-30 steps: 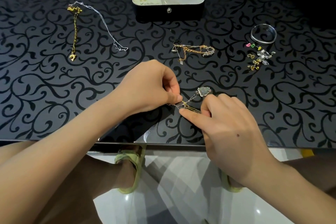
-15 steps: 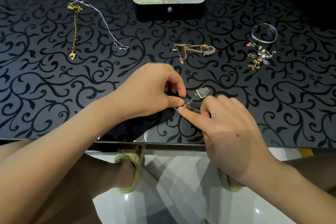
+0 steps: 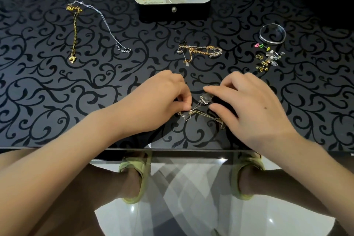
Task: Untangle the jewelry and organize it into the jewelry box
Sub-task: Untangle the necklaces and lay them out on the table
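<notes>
A small tangle of thin gold and silver chains (image 3: 200, 115) with a clear stone pendant (image 3: 206, 99) lies near the front edge of a glossy black scroll-patterned surface (image 3: 57, 101). The left hand (image 3: 159, 101) pinches the tangle between thumb and forefinger. The right hand (image 3: 254, 109) brackets the pendant with forefinger and thumb; whether it grips is unclear. The open black jewelry box with cream lining (image 3: 162, 13) sits well apart at the far edge.

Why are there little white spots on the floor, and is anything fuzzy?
In the head view, the white spots are glare from lights bouncing off the glossy floor; in the same view the right hand looks slightly soft at its edges, while the jewelry box and tangled chains look sharp.
</notes>
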The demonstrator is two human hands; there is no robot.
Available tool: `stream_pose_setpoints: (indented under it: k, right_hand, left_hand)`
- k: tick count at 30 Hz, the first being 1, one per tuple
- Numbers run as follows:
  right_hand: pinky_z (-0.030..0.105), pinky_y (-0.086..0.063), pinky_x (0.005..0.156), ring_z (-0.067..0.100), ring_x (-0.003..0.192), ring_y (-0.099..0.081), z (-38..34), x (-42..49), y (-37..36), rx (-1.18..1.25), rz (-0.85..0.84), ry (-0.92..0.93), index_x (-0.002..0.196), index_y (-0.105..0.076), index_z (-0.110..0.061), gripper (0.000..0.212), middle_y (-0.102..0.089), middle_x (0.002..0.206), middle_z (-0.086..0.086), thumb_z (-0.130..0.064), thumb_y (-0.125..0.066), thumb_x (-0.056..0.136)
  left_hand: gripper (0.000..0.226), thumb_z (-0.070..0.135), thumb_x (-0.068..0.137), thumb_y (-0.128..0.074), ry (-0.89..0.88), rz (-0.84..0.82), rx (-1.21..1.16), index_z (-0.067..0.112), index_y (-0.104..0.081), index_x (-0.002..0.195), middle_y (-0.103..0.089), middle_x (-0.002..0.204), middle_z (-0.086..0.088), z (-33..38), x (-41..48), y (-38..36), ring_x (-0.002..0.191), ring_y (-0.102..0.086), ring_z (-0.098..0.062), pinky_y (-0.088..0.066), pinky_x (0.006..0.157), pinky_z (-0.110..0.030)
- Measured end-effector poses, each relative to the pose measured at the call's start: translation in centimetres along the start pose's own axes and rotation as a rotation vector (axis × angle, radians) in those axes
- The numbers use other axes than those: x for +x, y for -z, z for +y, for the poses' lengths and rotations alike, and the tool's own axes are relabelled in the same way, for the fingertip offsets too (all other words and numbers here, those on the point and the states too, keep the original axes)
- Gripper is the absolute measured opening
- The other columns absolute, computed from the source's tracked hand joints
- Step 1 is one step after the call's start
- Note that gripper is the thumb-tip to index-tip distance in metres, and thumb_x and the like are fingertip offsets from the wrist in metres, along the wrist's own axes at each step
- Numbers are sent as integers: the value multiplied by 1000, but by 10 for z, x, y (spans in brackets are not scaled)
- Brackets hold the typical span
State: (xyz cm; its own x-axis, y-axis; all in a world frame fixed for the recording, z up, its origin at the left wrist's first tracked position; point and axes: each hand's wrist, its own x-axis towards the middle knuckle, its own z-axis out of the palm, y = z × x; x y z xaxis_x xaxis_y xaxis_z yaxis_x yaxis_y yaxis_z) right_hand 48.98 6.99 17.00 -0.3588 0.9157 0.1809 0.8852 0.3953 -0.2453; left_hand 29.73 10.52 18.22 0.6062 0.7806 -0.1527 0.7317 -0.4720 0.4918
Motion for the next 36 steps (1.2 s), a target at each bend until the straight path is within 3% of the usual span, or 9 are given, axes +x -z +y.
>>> stream_pose_setpoints:
  k: [3, 6, 12, 15, 19, 23, 30, 33, 36]
  right_hand:
    - [38, -44, 73, 25, 87, -50, -1, 9, 2, 95, -127, -32, 103, -68, -18, 18, -55, 92, 1, -24, -63, 86]
    - [33, -39, 81, 18, 94, -45, -2, 14, 6, 132, -186, -48, 101, -64, -18, 18, -53, 98, -4, -28, -62, 86]
    - [15, -32, 77, 5, 82, -42, -5, 13, 11, 263, -187, -88, 89, -58, -19, 8, -50, 79, -13, -24, -63, 86]
    - [8, -34, 72, 2, 81, -46, -5, 11, 13, 368, -174, -138, 87, -56, -23, 6, -55, 78, -14, -24, -62, 86]
    - [17, -41, 69, 10, 74, -52, -5, 9, 16, 529, -159, -172, 82, -54, -27, 12, -59, 77, -10, -20, -62, 85]
    - [25, -45, 71, 15, 71, -56, -6, 7, 18, 624, -125, -168, 82, -55, -30, 16, -62, 78, -9, -16, -63, 85]
    - [22, -46, 68, 13, 70, -58, -16, 4, 21, 684, -124, -179, 84, -63, -27, 16, -64, 74, -8, -12, -63, 85]
    - [21, -49, 65, 12, 68, -59, -25, 6, 15, 790, -141, -255, 84, -66, -26, 12, -65, 73, -4, -15, -66, 82]
    - [26, -54, 69, 18, 72, -64, -30, 9, 7, 905, -176, -409, 97, -66, -24, 18, -69, 72, 0, -17, -70, 81]
  left_hand:
    - [13, 25, 89, -58, 40, 9, -83, 28, -58, 76, -55, 85, 10, -1, -4, 2, 86, -44, -4, -35, 80, -17]
    - [11, 24, 88, -60, 83, 30, -190, 29, -58, 78, -56, 80, 14, -1, -7, 3, 85, -49, 0, -37, 72, -9]
    - [7, 24, 88, -58, 141, 32, -346, 26, -60, 82, -67, 82, 7, -1, -9, 5, 76, -60, -12, -46, 71, -22]
    - [10, 17, 91, -56, 144, 19, -441, 20, -59, 82, -70, 82, 11, 0, -10, 8, 80, -63, -4, -47, 77, -19]
    - [11, 16, 92, -54, 161, 15, -486, 17, -57, 82, -71, 79, 14, 0, -9, 8, 75, -62, 3, -41, 71, -5]
    - [11, 15, 93, -53, 173, 15, -509, 15, -57, 83, -71, 73, 11, 0, -8, 7, 70, -62, 2, -40, 68, -4]
    - [10, 20, 93, -54, 177, 38, -451, 19, -57, 83, -70, 71, 14, 1, -7, 4, 71, -62, -3, -43, 71, -13]
    - [10, 19, 92, -55, 177, 48, -445, 20, -57, 83, -69, 70, 13, 3, -7, 3, 66, -60, 3, -40, 66, -7]
    - [10, 19, 92, -55, 175, 79, -424, 21, -57, 82, -69, 68, 11, 3, -7, 1, 62, -58, 3, -40, 63, -8]
